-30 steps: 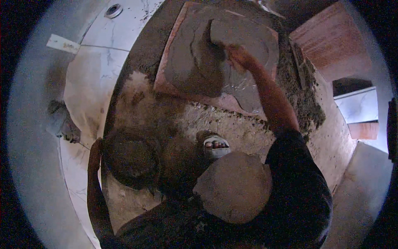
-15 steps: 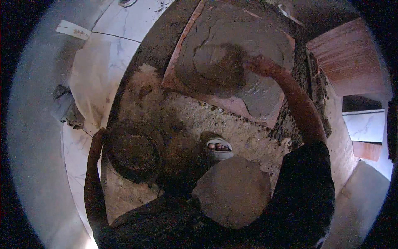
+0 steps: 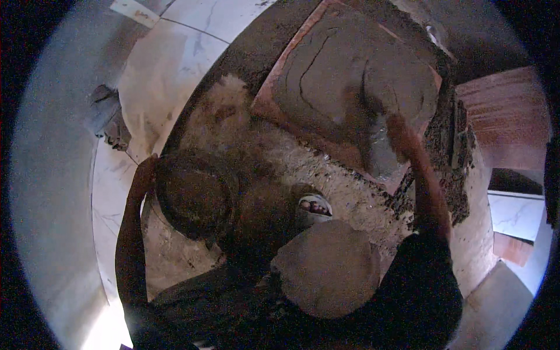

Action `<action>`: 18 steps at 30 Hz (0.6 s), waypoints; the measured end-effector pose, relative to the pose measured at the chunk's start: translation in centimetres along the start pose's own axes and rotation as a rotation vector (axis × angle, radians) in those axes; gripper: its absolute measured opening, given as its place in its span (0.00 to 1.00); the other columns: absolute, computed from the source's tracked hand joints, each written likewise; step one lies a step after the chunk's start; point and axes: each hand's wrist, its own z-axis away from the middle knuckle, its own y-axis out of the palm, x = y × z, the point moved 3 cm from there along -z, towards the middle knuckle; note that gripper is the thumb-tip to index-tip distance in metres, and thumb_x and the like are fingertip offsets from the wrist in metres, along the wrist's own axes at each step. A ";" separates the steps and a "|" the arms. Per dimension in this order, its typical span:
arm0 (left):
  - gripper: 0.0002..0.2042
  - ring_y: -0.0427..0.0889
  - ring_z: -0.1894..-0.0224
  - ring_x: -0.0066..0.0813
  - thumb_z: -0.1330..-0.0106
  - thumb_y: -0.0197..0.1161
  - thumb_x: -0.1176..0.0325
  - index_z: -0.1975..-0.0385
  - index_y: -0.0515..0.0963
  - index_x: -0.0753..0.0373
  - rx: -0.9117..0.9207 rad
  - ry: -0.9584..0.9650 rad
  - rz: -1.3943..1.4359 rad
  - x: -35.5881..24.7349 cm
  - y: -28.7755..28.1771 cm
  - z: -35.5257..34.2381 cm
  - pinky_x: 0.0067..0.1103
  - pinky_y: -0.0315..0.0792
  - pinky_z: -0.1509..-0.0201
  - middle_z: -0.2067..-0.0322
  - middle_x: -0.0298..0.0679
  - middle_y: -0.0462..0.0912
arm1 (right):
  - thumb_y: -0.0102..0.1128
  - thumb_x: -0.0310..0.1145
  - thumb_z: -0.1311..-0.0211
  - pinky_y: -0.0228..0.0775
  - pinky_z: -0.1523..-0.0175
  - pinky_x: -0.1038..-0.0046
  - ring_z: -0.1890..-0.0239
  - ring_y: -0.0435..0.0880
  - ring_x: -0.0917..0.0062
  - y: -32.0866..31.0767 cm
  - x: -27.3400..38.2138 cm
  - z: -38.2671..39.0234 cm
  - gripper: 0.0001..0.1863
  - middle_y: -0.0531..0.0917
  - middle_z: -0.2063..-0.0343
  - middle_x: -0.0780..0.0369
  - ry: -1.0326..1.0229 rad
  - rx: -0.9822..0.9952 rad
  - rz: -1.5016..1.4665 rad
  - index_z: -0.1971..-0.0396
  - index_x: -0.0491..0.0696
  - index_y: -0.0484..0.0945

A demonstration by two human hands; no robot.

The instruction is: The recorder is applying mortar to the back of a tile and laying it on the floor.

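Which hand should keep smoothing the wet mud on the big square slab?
The right hand, probably. It already rests on the wet mortar spread over the slab. The left hand is off to the side, gripping the rim of the round pan.

Dim, grainy view — fisheye-bent edges, black corners, soft blur.

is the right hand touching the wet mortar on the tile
Touching. The head view shows the right hand pressed flat into the grey mortar spread over the reddish tile, no gap visible.
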 end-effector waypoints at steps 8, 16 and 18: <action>0.20 0.74 0.62 0.25 0.37 0.51 0.53 0.54 0.70 0.64 -0.048 0.203 -0.106 -2.7 0.0 2.1 0.23 0.70 0.60 0.64 0.37 0.76 | 0.46 0.40 0.39 0.63 0.47 0.64 0.52 0.72 0.58 -17.4 18.1 2.0 0.21 0.74 0.55 0.52 -0.286 0.084 -0.881 0.49 0.46 0.66; 0.14 0.77 0.69 0.25 0.40 0.54 0.62 0.61 0.69 0.65 0.013 0.001 0.275 -5.8 -0.6 7.7 0.19 0.75 0.69 0.70 0.38 0.75 | 0.45 0.42 0.40 0.69 0.61 0.57 0.63 0.78 0.57 -23.9 34.6 -6.1 0.17 0.78 0.68 0.52 -0.785 0.259 -0.695 0.59 0.44 0.69; 0.13 0.76 0.71 0.23 0.40 0.54 0.63 0.61 0.69 0.65 0.031 0.031 0.107 -6.9 -0.6 9.9 0.18 0.73 0.70 0.73 0.37 0.73 | 0.46 0.42 0.41 0.69 0.65 0.58 0.68 0.79 0.58 -25.2 36.6 -7.0 0.17 0.78 0.73 0.53 -0.790 0.291 -0.797 0.61 0.43 0.70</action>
